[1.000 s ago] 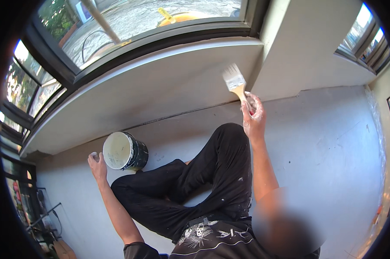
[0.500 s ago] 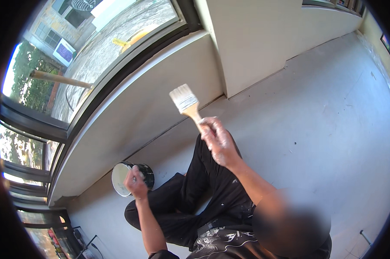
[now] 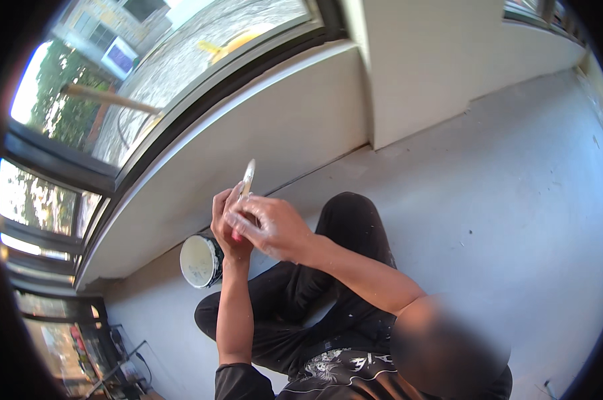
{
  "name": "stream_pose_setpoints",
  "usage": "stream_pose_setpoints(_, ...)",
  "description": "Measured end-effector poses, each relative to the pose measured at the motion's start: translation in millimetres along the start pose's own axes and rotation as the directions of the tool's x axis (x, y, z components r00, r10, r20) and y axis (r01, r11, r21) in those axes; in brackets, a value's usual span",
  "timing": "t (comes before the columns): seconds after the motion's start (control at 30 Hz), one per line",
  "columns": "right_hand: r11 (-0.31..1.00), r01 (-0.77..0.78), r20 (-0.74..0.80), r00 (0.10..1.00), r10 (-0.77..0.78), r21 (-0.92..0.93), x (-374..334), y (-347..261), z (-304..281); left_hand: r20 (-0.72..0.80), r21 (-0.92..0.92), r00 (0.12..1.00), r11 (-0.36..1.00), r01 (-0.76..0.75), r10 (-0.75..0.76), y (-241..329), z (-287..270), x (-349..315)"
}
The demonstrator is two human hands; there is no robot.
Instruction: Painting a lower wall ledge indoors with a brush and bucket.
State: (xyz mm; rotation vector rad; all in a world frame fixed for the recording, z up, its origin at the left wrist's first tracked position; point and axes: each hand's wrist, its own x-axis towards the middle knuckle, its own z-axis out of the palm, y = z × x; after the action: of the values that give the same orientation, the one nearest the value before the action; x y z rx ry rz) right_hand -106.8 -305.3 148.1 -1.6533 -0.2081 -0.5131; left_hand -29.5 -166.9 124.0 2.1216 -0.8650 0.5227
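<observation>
On the floor (image 3: 501, 187), near the lower edge of the wall (image 3: 301, 113), stands a dark bucket (image 3: 218, 257), partly behind my left forearm; my folded legs (image 3: 345, 257) lie beside it. The brush (image 3: 247, 179), whitish-bristled, red-ended, shows edge-on, tip up, between my left hand (image 3: 228, 223) and right hand (image 3: 278, 230). Fingers bend about its handle; which hand grips, I cannot tell.

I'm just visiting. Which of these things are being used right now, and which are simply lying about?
In use:
- Paintbrush, its handle between the right hand and left hand
- Bucket, pale inside, probably; close by but apparently untouched

Apparently just lying about:
- Wooden pole, outdoors
- Yellow object, outdoors; exact kind unclear
</observation>
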Motion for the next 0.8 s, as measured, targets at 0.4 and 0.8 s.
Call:
stream_pose_setpoints(0.4,0.889,-0.135,0.336,0.893,0.301,-0.438,-26.8,118.7,82.3,-0.322,-0.291,0.936,0.926,-0.242,0.144,-66.9,-25.2,21.4)
stream_pose_setpoints(0.8,0.753,-0.029,0.558,0.653,0.513,-0.658,-40.5,143.3,94.1,-0.37,-0.063,0.879,0.936,-0.347,0.301,-116.0,-30.1,26.5)
